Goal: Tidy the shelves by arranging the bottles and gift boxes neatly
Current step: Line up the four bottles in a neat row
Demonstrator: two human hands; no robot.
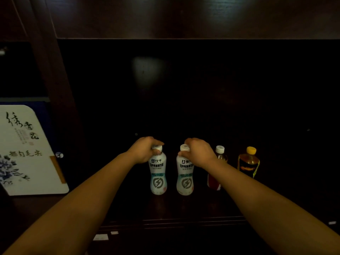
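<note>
Two identical white bottles stand upright side by side on a dark wooden shelf (184,208). My left hand (142,150) grips the cap and neck of the left white bottle (157,178). My right hand (199,151) grips the cap and neck of the right white bottle (184,179). To the right stands a bottle with a white cap and red label (216,178), partly hidden behind my right forearm. Further right is an amber bottle with a yellow cap (248,163).
A white gift box with calligraphy and a blue flower print (27,153) leans in the compartment to the left, behind a wooden upright (55,89). The shelf's back is dark and deep. Small white labels (100,237) lie at the shelf's front edge.
</note>
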